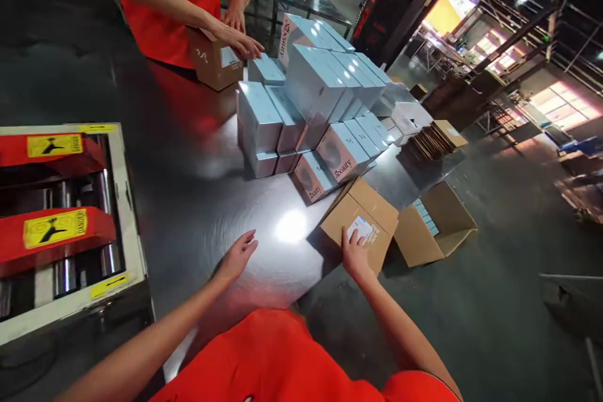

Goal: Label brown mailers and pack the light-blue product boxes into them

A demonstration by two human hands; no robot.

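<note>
My right hand (355, 254) lies flat with fingers stretched on a white label (362, 228) on the side of a small brown carton (362, 213) at the near edge of the metal table (198, 195). My left hand (238, 254) hovers open over the bare tabletop, holding nothing. Beyond the carton stands a stack of pale blue product boxes (311, 100).
A co-worker in an orange shirt across the table has hands (238, 41) on another brown carton (214, 61). A taping machine with red guards (61, 220) sits at the left. Flat cardboard blanks (433, 141) lie at the right table edge. An open carton (436, 223) stands on the floor.
</note>
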